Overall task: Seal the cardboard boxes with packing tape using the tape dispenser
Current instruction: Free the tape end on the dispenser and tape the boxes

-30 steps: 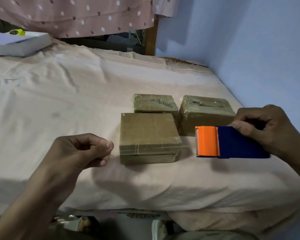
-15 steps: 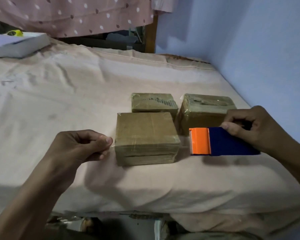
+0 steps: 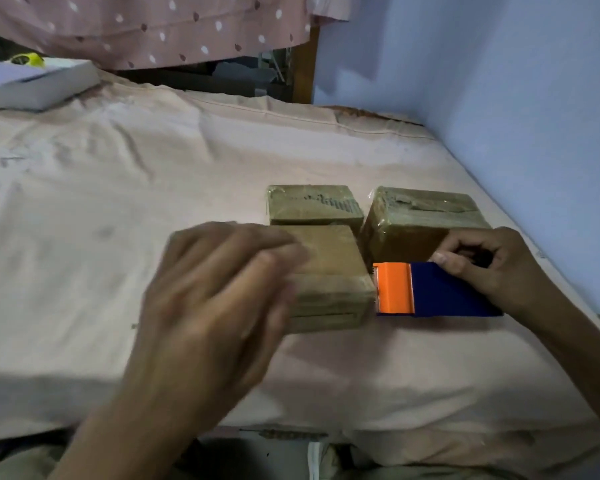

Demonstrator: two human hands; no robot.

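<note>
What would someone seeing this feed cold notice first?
First the bright orange and blue tape dispenser, gripped by the right hand with its orange end against the right side of the nearest box. Next the blurred left hand, fingers spread over that box's left part. Two more taped boxes sit just behind, on the pink bedsheet.

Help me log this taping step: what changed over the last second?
The left hand moved right from beside the near box onto its top, fingers now flat. The right hand brought the tape dispenser left, up to the box's right side. The two far boxes stayed put.
</note>
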